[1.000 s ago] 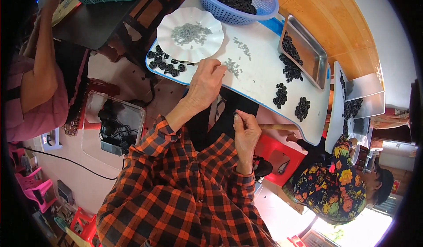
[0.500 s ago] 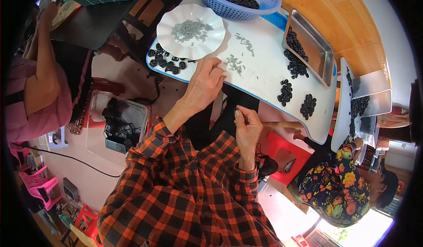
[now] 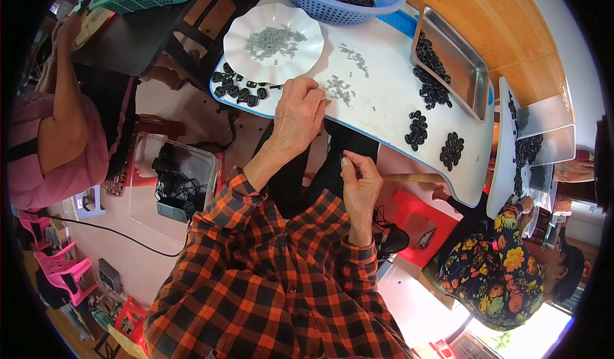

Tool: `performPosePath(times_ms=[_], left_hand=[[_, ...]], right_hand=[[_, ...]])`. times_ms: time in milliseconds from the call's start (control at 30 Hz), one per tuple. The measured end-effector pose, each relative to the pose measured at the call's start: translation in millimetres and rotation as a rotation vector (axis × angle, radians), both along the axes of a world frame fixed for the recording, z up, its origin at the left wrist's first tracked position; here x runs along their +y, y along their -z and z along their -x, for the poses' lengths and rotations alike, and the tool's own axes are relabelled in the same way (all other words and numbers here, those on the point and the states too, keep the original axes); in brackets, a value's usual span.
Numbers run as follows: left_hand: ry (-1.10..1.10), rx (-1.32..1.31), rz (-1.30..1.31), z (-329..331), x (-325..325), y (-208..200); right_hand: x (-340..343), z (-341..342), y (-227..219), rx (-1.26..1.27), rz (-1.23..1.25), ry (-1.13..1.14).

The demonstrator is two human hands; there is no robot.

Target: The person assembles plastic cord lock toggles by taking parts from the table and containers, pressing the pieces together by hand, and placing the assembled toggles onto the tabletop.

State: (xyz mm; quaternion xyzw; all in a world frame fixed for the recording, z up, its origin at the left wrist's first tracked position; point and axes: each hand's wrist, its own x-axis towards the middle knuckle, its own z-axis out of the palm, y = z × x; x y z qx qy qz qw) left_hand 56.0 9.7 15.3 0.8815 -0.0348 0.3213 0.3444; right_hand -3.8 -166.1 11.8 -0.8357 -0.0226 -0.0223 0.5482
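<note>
Over the table's near edge, just below the white scalloped plate (image 3: 238, 52), my left hand (image 3: 295, 116) bends its fingers together. Whatever those fingers hold, if anything, is hidden. My right hand (image 3: 362, 183) is lower and to the right, in front of the table; its thumb and forefinger pinch a small black piece (image 3: 343, 157), mostly covered. Small grey pieces (image 3: 276, 41) are heaped in the plate, and more grey pieces (image 3: 339, 90) lie loose beside my left fingers. Small black parts (image 3: 238, 91) are grouped on the table left of that hand.
A blue basket (image 3: 339, 12) of black parts stands at the back of the white table (image 3: 377, 52). Black parts spill from a tilted metal tray (image 3: 470, 58); two small piles (image 3: 416, 132) lie nearer. Co-workers sit left and right. A red stool (image 3: 419, 224) is right of me.
The view has shifted slightly, so the table and plate appear a little displaced. Both my hands stay almost where they were, with the right still pinching the small black piece.
</note>
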Motion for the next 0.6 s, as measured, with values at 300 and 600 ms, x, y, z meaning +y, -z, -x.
performPosePath(times_ms=[300, 600], left_hand=[[-0.034, -0.053, -0.172, -8, -8, 3], [0.274, 0.143, 0.574, 22, -13, -10]], right_hand=[[1, 2, -12, 0.247, -0.286, 0.086], [-7, -4, -26, 0.289, -0.707, 0.096]])
